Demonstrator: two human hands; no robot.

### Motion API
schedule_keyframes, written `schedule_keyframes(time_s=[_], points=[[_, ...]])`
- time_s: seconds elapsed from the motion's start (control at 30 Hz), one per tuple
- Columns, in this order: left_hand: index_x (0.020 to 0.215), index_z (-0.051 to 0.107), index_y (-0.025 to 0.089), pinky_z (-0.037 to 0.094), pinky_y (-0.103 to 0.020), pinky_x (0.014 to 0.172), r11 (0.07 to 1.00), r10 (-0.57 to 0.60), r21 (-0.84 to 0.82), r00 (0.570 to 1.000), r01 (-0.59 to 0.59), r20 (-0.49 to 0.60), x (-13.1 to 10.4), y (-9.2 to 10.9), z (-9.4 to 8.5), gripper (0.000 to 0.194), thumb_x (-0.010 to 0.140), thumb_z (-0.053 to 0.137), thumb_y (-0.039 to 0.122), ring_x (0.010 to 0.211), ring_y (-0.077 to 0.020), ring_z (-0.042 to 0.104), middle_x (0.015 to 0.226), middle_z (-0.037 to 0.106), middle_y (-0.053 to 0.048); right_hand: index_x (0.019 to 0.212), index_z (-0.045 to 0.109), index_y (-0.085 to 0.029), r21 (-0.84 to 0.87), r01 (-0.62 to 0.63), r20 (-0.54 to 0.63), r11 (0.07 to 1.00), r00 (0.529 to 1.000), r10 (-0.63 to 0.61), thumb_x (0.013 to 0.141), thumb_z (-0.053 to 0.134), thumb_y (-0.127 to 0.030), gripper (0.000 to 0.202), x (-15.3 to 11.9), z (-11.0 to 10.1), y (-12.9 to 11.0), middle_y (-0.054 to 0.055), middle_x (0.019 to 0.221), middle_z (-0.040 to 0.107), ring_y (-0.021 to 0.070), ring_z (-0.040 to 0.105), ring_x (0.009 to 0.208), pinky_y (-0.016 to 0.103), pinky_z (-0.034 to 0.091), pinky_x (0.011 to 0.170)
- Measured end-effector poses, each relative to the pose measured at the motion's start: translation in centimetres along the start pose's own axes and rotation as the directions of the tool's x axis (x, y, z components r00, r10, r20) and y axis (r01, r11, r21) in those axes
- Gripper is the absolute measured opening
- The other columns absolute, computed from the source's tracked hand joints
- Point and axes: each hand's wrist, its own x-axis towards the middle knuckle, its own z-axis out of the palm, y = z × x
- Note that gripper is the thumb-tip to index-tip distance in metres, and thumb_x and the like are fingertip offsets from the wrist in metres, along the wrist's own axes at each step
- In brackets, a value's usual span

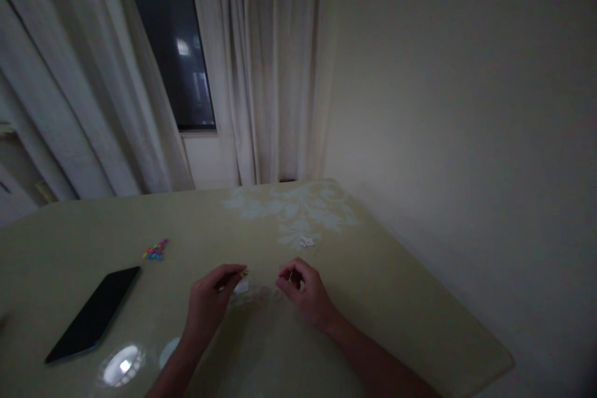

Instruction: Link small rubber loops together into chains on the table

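My left hand is raised over the table with thumb and fingers pinched together. A small yellowish piece shows at its fingertips, too small to name. To the right, my right hand is also closed in a pinch, thumb against the forefinger; whatever it grips is hidden or too tiny to make out. The two hands are apart. Between and just below them lie some clear, see-through items with a whitish patch, blurred in outline. Several small white pieces lie on the table beyond my right hand.
A pile of small bright multicoloured pieces lies left of my hands. Nearer me on that side is a flat black tablet. The pale greenish table has a leaf pattern and meets a wall at right; curtains hang behind.
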Motion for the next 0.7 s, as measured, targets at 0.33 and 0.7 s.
schedule_keyframes(time_s=[0.33,0.7], points=[[0.093,0.081,0.025,0.062,-0.034,0.079,0.841,0.301,0.407,0.933,-0.356,0.195,0.9,-3.8,-2.6,0.029,0.093,0.052,0.029,0.086,-0.0258,0.079,0.094,0.083,-0.009,0.086,0.067,-0.019,-0.013,-0.004,-0.008,1.0,1.0,0.004,0.087,0.07,-0.037,0.018,0.3,-0.1,0.4,0.0,0.074,0.059,0.0136,0.047,0.066,0.027,0.039,0.063],[0.101,0.08,0.023,0.06,-0.033,0.082,0.786,0.306,0.459,0.906,-0.413,0.291,0.3,-3.6,-1.8,0.035,0.095,0.045,0.019,0.092,-0.0257,0.078,0.102,0.082,-0.01,0.084,0.067,-0.018,-0.019,-0.013,-0.034,1.0,0.999,0.012,0.086,0.07,-0.034,0.016,0.5,-0.3,0.7,-0.001,0.072,0.057,0.0134,0.046,0.064,0.027,0.037,0.061]])
